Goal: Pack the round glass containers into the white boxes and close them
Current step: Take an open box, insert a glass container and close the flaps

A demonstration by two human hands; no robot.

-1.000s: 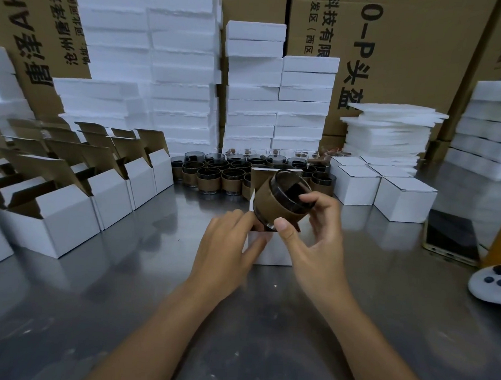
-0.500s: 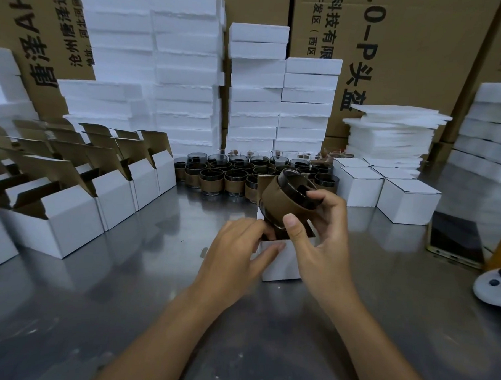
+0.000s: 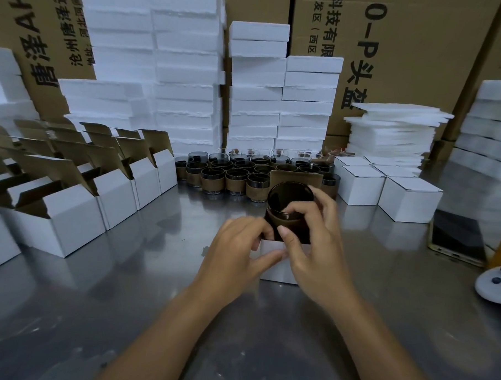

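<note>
- Near the middle of the steel tabletop point(image 3: 123, 313), well in from its near edge, a small white box point(image 3: 274, 272) stands open. Its brown flap point(image 3: 295, 177) is raised on the far side.
- A glass container point(image 3: 286, 197), dark with a brown paper sleeve, sits tipped at the mouth of the box, with its open top leaning towards the viewer.
- Risk: if it goes in crooked, its base may catch the box rim, crumple the sleeve or tip the light box.
- Risk: glass is slick, so a slack grasp could drop it onto the steel.
- The right hand point(image 3: 316, 238) grasps the container, thumb on the near side of the sleeve and fingers curled over the rim.
- The left hand point(image 3: 235, 246) steadies the box, thumb pressed on its front wall and fingers curled at its top left edge.
- Towards the far edge, more containers point(image 3: 235, 183) stand packed close behind the flap. Pushing the box back could knock them.
- Closed boxes point(image 3: 406, 202) sit far right, and open boxes point(image 3: 79, 214) line the left edge.
</note>
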